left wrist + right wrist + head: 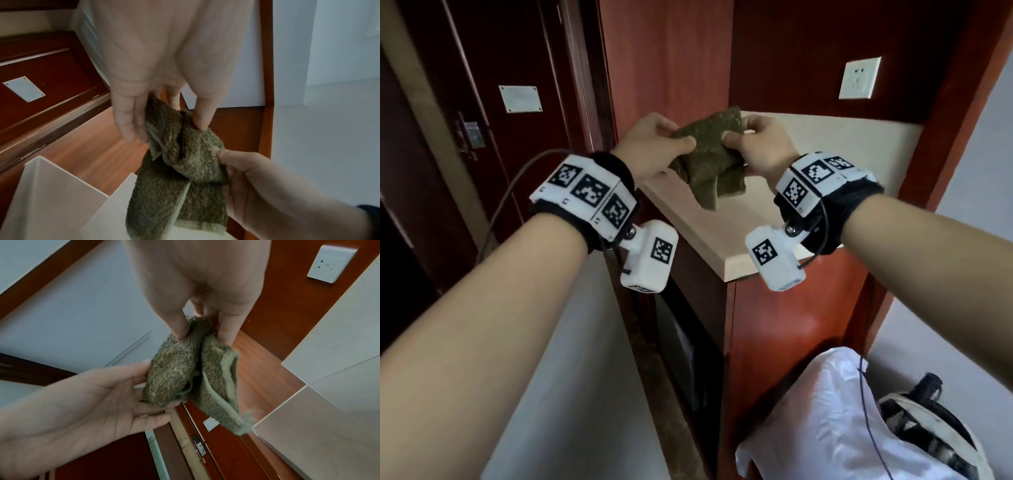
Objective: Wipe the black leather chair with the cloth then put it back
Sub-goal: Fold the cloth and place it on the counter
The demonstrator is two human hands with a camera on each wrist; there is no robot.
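While you hold it above the counter (pixel 726 236), the green terry cloth (pixel 709 161) hangs between your two hands, bunched and partly folded, its lower flaps dangling just over the pale counter top without clearly touching it.

Item: cloth, olive-green, looped pile, hemmed edge with a frayed corner visible in the right wrist view (pixel 244 418). Judged light, soft and limp; it will sag wherever unsupported and will not hold a shape. Pile looks grippy, so slipping is unlikely. Not fragile.

Left hand (pixel 654 147): thumb on top, fingers (pixel 131 123) underneath, pinching the cloth's left upper edge.

Right hand (pixel 760 147): thumb and fingers (pixel 226 332) curled round the right upper edge, closed on the fabric.

Where to take hold: you do best gathering several layers into one palm, so that a padded wad faces outward for wiping; a single-corner pinch would leave loose flaps trailing. Keep the frayed corner tucked inside.

Black leather chair: not visible in any view.

Surroundings: red-brown wood cabinet (pixel 791 308) under the counter, wall socket (pixel 859 77) above it, dark door (pixel 500 137) to your left, white plastic bag (pixel 825 428) on the floor.
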